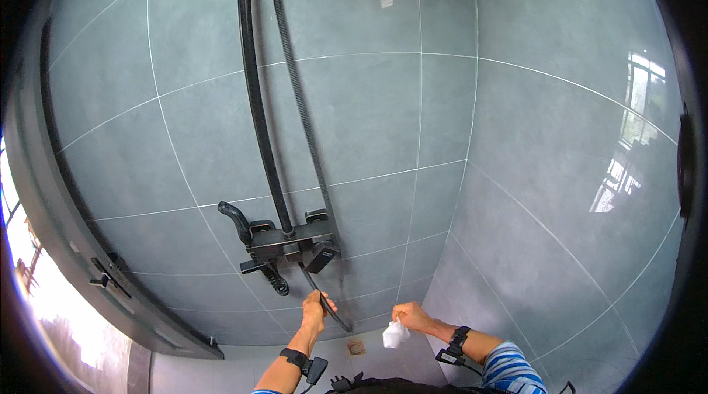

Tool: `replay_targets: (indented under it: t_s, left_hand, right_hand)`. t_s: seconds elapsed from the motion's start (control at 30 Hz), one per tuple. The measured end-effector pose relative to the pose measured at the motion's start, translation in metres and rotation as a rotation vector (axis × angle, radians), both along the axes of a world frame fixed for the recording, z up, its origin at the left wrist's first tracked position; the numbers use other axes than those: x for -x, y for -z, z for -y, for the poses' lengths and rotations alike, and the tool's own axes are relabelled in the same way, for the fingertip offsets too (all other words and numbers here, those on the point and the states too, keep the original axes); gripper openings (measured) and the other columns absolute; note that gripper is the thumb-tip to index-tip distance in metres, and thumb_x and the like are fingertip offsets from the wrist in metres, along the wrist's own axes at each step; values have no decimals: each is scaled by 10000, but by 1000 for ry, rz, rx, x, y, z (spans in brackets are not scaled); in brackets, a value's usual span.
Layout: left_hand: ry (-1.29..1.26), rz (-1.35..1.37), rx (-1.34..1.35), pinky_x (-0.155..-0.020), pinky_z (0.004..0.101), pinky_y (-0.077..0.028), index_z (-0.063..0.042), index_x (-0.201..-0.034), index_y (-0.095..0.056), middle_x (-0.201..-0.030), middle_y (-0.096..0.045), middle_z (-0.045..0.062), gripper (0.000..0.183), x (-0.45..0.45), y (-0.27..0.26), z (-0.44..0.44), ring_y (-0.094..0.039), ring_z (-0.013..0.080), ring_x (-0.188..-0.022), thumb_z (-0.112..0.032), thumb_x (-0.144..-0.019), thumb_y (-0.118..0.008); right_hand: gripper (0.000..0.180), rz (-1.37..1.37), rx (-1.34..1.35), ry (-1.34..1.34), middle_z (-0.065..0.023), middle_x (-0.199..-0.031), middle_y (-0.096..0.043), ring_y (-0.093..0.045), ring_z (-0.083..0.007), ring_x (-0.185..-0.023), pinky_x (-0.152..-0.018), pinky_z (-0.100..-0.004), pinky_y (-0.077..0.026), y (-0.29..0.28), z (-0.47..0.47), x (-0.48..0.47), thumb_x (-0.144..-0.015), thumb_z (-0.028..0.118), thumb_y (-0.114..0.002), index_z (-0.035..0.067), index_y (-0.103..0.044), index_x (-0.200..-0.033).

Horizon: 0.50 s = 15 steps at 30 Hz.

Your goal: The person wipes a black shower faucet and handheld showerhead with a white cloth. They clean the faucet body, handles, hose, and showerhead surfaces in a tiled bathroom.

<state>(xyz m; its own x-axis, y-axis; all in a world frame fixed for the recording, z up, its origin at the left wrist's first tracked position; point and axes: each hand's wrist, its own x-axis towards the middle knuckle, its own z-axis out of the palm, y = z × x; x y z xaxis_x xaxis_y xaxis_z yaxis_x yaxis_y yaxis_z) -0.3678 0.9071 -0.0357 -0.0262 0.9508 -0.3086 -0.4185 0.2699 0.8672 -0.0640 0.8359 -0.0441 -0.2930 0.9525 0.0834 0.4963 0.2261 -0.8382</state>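
Observation:
My left hand [316, 311] is closed around the dark shower hose [332, 312], just below the black shower mixer [291, 240] on the tiled wall. The hose loops downward past my fingers. To the right, my right hand [411, 317] pinches a crumpled white cloth or tissue [396, 334], which hangs below the fingers, apart from the wall fixture. From the mixer a black riser pipe [258, 100] runs up the wall, and a ribbed hose [298, 89] runs beside it. A black hand shower [235, 219] sits at the mixer's left end.
Grey wall tiles [354, 117] meet a second tiled wall [553, 172] at a corner on the right. A grey door frame with a black handle [102, 281] stands at the left, beside bright daylight. A square floor drain [356, 347] lies between my forearms.

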Motion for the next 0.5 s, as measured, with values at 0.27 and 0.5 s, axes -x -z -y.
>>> replay_targets:
  t_s: [0.27,0.5]
  left_hand:
    - [135,-111,22,-592,367,-561,-9,-1005,-580,-734,-634,121,345,40,5,-1,-631,234,-618,-311,-1047,-417]
    - [358,-94,19,-655,387,-572,-4,-1034,-588,-792,-667,148,343,64,3,-12,-671,263,-704,-309,-1046,-432]
  right_hand:
    - [317,-480,-366,178,-24,-787,-611,-552,-114,-708,-638,-282,-445,-212,-81,30,-1025,263,-438,43,-667,-1034]
    - [466,-99,-1125,328,-96,-1002,-711,-652,-151,-907,-821,-304,-512,-527,-153,90,-902,314,-685,-9,-643,-1235]
